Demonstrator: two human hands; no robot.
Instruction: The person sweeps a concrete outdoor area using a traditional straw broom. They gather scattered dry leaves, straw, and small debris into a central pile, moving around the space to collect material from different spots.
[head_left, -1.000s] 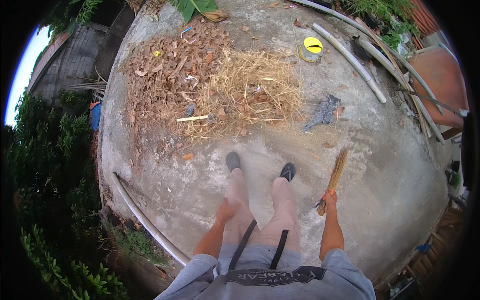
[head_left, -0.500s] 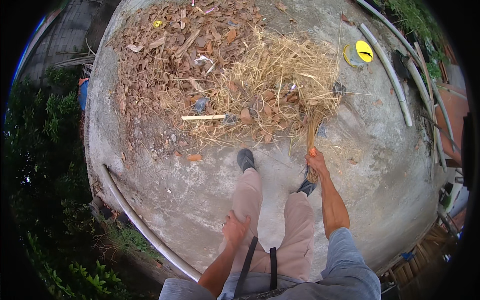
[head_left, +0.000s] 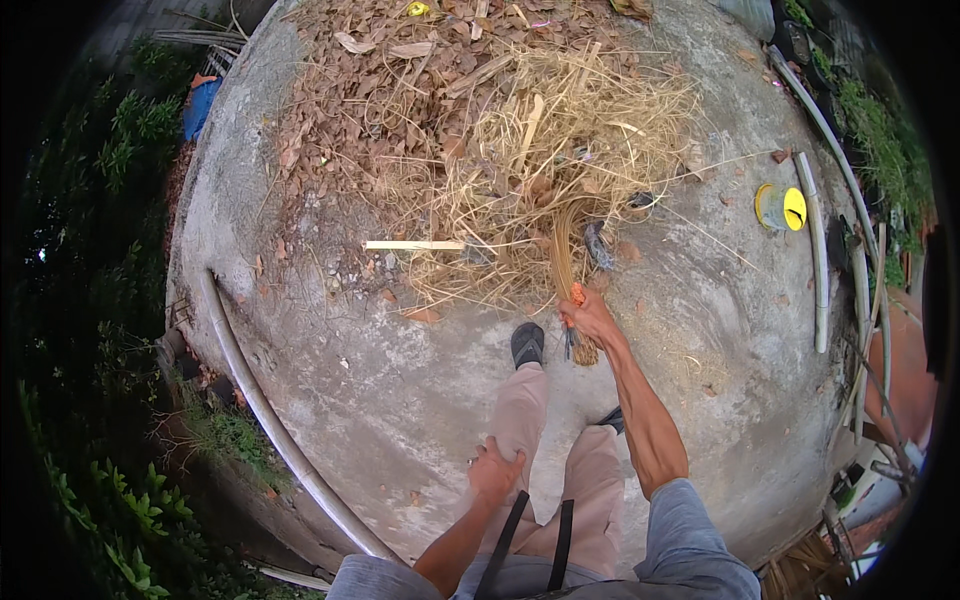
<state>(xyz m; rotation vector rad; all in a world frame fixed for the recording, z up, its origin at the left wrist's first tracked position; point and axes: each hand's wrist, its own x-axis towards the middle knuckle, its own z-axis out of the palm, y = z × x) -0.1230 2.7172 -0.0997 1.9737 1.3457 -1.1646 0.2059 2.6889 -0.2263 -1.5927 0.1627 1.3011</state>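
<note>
My right hand [head_left: 592,316] is wrapped round the bound end of a stick broom [head_left: 562,250], where an orange tie shows. The broom's bristles run away from me into a heap of dry straw [head_left: 610,130], and their far tips are lost in it. Brown dead leaves [head_left: 400,110] are piled up against the straw on its left. My left hand [head_left: 495,469] rests on my left thigh, fingers spread, holding nothing. A flat pale wooden strip [head_left: 414,245] lies at the near edge of the heap. Just right of the bristles is a dark crumpled scrap [head_left: 599,246].
A yellow-and-white bucket [head_left: 778,207] lies at the right, beside a pale pipe [head_left: 812,255]. Another long pipe [head_left: 285,430] curves along the left edge of the concrete floor [head_left: 350,400]. Dark green plants [head_left: 130,520] grow beyond that edge. My sandalled foot [head_left: 527,343] stands close to the heap.
My right hand has swung the broom leftward, and straw near the bristles has shifted left with it. The view has turned and moved. My left hand stays on my thigh.
</note>
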